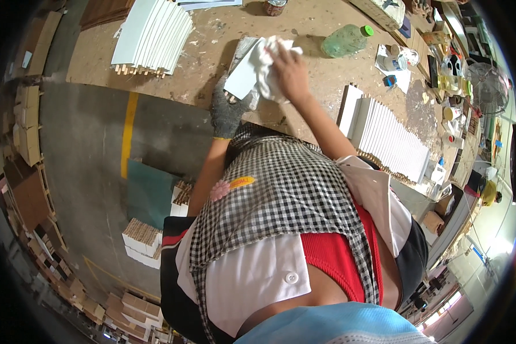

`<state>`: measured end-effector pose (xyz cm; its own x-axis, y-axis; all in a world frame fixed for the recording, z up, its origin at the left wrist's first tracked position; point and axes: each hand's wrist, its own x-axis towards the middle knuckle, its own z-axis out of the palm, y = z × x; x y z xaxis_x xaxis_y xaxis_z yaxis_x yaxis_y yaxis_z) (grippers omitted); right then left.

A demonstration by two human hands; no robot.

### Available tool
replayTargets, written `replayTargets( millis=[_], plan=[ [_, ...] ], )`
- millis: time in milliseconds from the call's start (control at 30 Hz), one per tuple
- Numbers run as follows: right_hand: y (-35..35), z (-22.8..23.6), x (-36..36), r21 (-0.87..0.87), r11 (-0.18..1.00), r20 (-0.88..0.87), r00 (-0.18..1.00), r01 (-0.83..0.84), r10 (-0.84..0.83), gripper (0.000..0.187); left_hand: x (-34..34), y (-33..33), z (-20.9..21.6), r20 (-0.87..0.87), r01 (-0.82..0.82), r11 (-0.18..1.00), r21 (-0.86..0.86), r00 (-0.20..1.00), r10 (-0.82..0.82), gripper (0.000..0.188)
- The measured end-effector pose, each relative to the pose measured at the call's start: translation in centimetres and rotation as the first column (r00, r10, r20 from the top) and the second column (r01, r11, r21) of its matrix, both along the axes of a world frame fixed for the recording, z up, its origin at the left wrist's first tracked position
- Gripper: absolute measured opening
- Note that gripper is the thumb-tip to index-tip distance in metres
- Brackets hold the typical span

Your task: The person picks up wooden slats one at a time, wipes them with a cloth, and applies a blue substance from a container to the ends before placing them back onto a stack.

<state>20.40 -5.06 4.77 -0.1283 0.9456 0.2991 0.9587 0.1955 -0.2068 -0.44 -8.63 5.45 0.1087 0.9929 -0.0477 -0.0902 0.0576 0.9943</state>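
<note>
A small white board (241,83) with wooden dowels sticking out of its near end lies at the near edge of the workbench, on a grey worn block (244,47). My left hand (225,109), in a dark grey knit glove, holds the board by its near left end; some of its fingers are hidden. My bare right hand (290,73) grips a crumpled white cloth (267,77) and presses it against the board's right side. The cloth covers part of the board.
Stacked white dowelled boards (152,37) stand at the far left, and another row (390,135) is at the right. A green-capped bottle (347,41) lies beyond my right hand. A can (275,7) stands at the back. Cups and tools crowd the bench's right side.
</note>
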Motion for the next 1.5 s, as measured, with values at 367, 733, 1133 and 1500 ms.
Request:
replayTargets(
  millis=[367, 733, 1133, 1500],
  plan=[
    [3.6, -2.5, 2.4, -0.106, 0.987, -0.271, 0.952, 0.117, -0.142, 0.037, -0.5, 0.6, -2.0, -0.216, 0.011, 0.992, 0.129, 0.976, 0.018, 0.075],
    [-0.3, 1.2, -4.8, -0.024, 0.942, -0.183, 0.928, -0.334, 0.324, 0.047, -0.3, 0.3, -2.3, 0.08, -0.044, 0.998, -0.048, 0.996, 0.048, 0.063],
    [1.6, 13.9, 9.6, 0.136, 0.888, -0.36, 0.857, 0.44, -0.369, 0.024, -0.8, -0.6, -3.4, -0.153, -0.091, 0.988, 0.123, 0.982, 0.11, 0.08],
    [2.2, 7.8, 17.7, 0.487, 0.797, -0.109, 0.93, 0.357, -0.35, 0.045, -1.5, -0.9, -1.1, -0.042, -0.075, 0.997, -0.026, 0.996, 0.074, 0.076]
  ],
)
